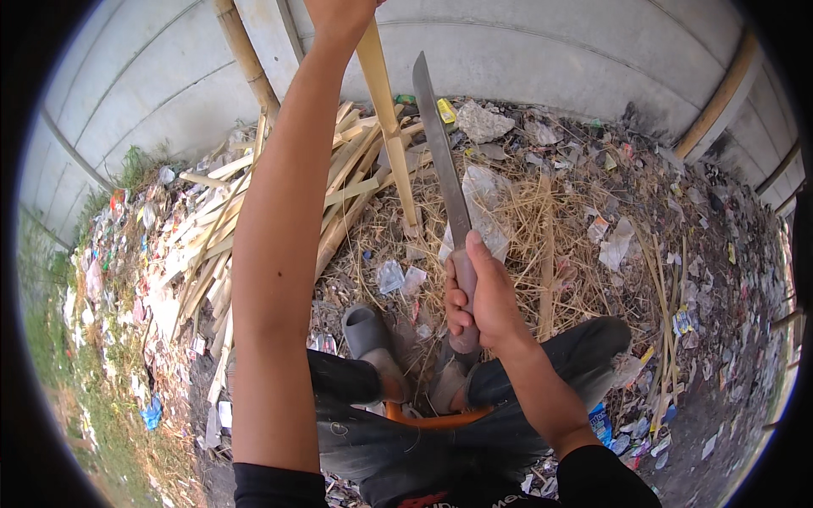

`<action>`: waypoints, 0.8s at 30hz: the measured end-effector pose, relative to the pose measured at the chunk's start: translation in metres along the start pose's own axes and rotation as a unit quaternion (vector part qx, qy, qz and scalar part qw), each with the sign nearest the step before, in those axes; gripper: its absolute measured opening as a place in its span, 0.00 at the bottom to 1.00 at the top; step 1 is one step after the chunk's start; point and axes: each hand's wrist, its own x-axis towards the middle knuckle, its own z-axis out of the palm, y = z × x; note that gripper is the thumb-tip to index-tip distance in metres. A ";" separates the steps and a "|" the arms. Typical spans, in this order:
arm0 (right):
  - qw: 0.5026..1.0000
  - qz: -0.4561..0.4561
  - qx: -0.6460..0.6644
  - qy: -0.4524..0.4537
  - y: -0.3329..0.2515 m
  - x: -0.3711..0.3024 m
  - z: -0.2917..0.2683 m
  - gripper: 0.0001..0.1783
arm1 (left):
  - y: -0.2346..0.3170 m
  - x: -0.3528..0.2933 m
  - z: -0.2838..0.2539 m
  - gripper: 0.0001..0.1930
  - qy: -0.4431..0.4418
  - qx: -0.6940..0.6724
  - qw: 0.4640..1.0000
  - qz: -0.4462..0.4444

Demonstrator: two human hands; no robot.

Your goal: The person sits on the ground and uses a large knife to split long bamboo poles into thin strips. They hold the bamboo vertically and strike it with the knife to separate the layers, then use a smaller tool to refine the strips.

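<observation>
My left arm is raised, and my left hand (343,12) is at the top edge of the view, closed on the upper end of a split bamboo strip (385,118). Most of its fingers are cut off by the edge. The strip stands nearly upright, its lower end close to the littered ground. My right hand (484,296) is wrapped round the handle of a machete (440,152), thumb laid along the grip. The long dark blade points up and away, just right of the strip and apart from it in this view.
Split bamboo strips lie in a pile (203,245) on the left. Straw-like shavings (529,245) and scraps of plastic cover the ground. A concrete panel wall (542,59) with bamboo poles (720,93) stands beyond. Grey sandals (368,330) and an orange seat (440,418) are near me.
</observation>
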 end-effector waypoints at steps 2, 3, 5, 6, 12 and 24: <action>0.989 -0.147 0.004 0.024 -0.044 -0.016 0.017 0.36 | 0.002 -0.006 0.003 0.36 -0.001 0.009 1.000 0.004; 0.976 -0.215 0.025 0.007 -0.063 -0.021 0.025 0.36 | 0.006 -0.002 0.003 0.36 -0.004 0.013 1.000 0.005; 0.938 -0.341 0.066 -0.018 -0.084 -0.032 0.032 0.36 | 0.008 -0.011 0.004 0.37 -0.014 0.020 1.000 -0.006; 0.921 -0.383 0.079 -0.003 -0.079 -0.029 0.036 0.35 | 0.010 -0.012 0.006 0.37 -0.009 0.029 0.999 -0.009; 0.996 0.062 -0.006 0.071 0.045 0.016 -0.009 0.33 | 0.013 -0.015 0.014 0.37 -0.024 0.018 0.999 -0.027; 0.932 -0.361 -0.016 0.032 -0.015 -0.012 0.031 0.35 | 0.015 -0.019 0.013 0.39 -0.028 0.047 0.999 -0.006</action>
